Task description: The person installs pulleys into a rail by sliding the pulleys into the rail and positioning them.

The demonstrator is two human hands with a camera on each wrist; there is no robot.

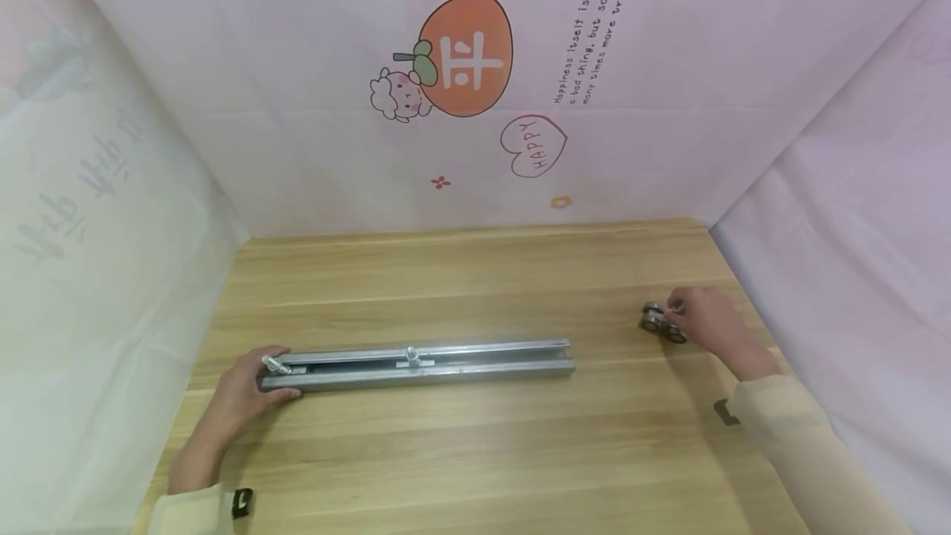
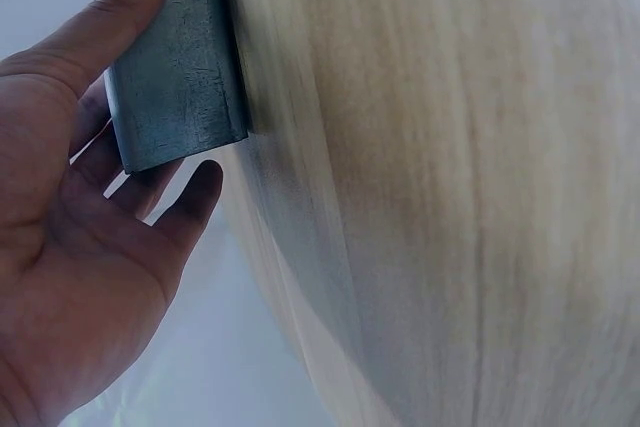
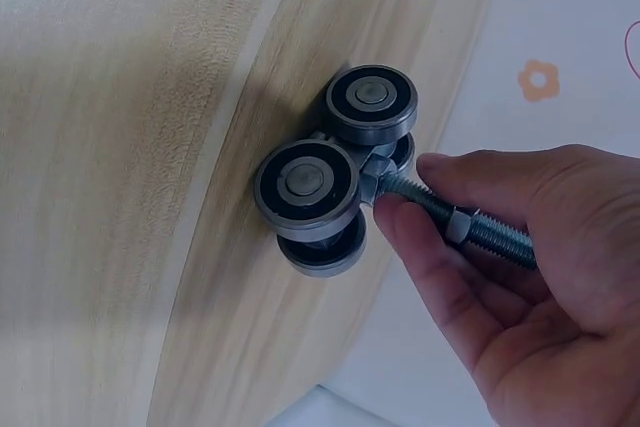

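Observation:
A silver metal channel rail (image 1: pixel 498 369) lies across the table, its slot facing up. My left hand (image 1: pixel 241 390) grips its left end, thumb along the near side and fingers at the far side. In the left wrist view, the thumb presses the rail's flat wall (image 2: pixel 180 77). One bolt fitting (image 1: pixel 276 365) tilts in the slot by that hand; another bolt fitting (image 1: pixel 412 356) stands near the middle. To the right, my right hand (image 1: pixel 709 320) pinches the threaded bolt (image 3: pixel 500 239) of a roller trolley (image 3: pixel 305 182). Its wheels point away from the palm, over the wood.
The wooden tabletop (image 1: pixel 461 452) reaches back to a printed cloth wall (image 1: pixel 334 163). White cloth also hangs at the left side (image 1: pixel 111 271) and the right side (image 1: pixel 877 229). A small black piece (image 1: pixel 242 503) sits at the left cuff.

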